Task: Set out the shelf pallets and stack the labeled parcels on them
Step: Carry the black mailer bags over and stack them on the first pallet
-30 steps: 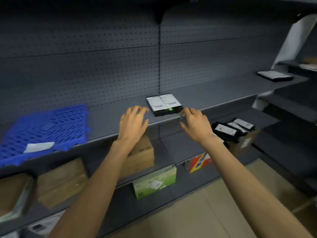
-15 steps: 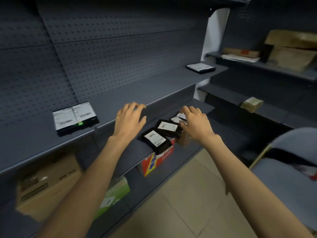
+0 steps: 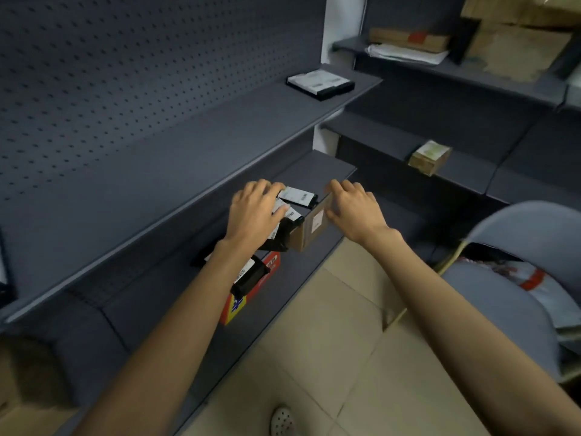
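Both hands are open and hold nothing: the left hand rests over the black parcels, the right hand touches the brown box. Those parcels lie loosely piled on the box at the shelf edge (no pallet under them), so a push could knock them to the floor.

A grey chair is standing at the right on a beige tiled floor, with a printed plastic bag lying on its seat. A perforated grey back panel is rising behind the shelving. A white pillar is showing between the two shelf runs. A perforated white shoe is resting at the bottom edge.
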`<state>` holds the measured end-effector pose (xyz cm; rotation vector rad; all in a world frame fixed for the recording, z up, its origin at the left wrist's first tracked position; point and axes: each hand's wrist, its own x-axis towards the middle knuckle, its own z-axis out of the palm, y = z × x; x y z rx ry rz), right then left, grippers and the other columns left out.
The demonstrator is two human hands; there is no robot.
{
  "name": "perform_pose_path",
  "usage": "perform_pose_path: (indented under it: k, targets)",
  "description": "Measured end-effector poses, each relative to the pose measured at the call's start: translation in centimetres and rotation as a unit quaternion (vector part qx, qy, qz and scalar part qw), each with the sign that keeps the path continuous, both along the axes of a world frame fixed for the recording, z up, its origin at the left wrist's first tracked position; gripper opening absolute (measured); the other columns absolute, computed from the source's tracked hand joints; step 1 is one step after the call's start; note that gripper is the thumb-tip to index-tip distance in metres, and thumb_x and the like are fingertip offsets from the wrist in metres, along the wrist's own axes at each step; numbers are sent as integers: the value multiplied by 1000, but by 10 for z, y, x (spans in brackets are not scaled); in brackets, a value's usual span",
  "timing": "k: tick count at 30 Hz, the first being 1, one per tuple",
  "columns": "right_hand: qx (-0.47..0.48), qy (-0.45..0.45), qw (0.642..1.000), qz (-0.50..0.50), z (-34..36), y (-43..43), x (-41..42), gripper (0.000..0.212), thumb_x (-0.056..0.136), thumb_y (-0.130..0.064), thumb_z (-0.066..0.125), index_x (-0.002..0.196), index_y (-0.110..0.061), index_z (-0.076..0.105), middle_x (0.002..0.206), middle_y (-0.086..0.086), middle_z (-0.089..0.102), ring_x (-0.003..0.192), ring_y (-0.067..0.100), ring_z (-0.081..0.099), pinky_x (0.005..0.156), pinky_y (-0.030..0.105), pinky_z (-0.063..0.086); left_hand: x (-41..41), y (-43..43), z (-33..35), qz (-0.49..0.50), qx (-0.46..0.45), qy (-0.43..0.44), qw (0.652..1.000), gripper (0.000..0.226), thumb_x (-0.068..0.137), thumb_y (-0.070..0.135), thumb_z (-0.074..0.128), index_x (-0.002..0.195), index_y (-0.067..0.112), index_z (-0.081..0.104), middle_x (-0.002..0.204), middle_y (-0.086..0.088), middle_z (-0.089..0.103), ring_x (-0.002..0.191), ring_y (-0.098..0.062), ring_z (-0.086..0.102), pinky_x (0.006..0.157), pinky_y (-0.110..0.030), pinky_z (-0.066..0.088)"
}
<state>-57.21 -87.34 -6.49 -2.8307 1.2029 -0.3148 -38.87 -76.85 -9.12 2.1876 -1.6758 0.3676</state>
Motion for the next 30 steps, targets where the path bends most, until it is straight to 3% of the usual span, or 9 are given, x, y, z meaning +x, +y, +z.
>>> perform_pose_path:
  k: [8,14,19,23,30]
  targets:
    - [70,42,996,40,-68,-81,34,39,92,-27,54,128,-15,47,125,11,53,115,35,48,91,44,39,13,-61,-71,30,90,58,994,38,89,23,63,127,17,58,120,-9,61,110,-30,56,83,-44,48]
    - [124,74,981,129,-123,-146,83,41,91,-21,58,130,-13,48,125,12,54,119,35,48,95,47,41,31,-91,-128,126,111,84,982,35,90,27,63,122,13,63,117,-12,65,105,-33,59,77,-44,50]
    - [110,98,964,221,-166,-193,122,36,91,-22,55,125,-13,51,117,10,56,108,33,55,82,42,47,36,-118,-169,224,133,103,960,37,89,34,64,119,14,66,115,-11,66,104,-34,60,78,-45,52]
    - [114,107,947,281,-209,-223,147,31,92,-25,57,121,-13,52,112,11,59,104,32,57,74,38,46,39,-132,-205,283,140,141,938,48,85,38,45,123,17,64,119,-11,64,108,-35,58,84,-46,49]
    - [168,146,923,313,-291,-231,183,43,92,-29,55,131,-13,47,124,15,55,114,35,50,87,44,47,48,-120,-285,382,113,183,899,43,92,39,54,130,17,57,124,-11,59,116,-33,52,93,-48,45]
